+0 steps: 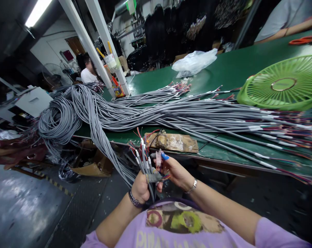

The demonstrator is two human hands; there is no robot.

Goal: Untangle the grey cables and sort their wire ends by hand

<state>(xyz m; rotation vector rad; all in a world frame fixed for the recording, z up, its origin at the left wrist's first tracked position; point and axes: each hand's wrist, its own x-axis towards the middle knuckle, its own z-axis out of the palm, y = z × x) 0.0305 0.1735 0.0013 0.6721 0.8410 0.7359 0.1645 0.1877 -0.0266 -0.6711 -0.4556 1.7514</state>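
Note:
In front of my body, my left hand (141, 187) is wrapped round a bundle of grey cables (144, 166). Their white-banded ends and thin coloured wires point upward above the fist. Grey wrapping covers part of that hand's fingers. Close by on the right, my right hand (175, 171) is closed at the wire ends, its fingertips pinched together. Pale wrapping covers one finger, and something blue sits on another fingertip. What lies between the right fingertips is too small to make out. From the held bundle, grey cable lengths (104, 146) run up and left to the table.
A large pile of grey cables (135, 115) stretches along the green table (228, 65). At the table's front edge lies a wooden block (180, 142). A green fan (282, 84), a plastic bag (194, 62) and orange scissors (303, 40) are farther back. Two other people are nearby.

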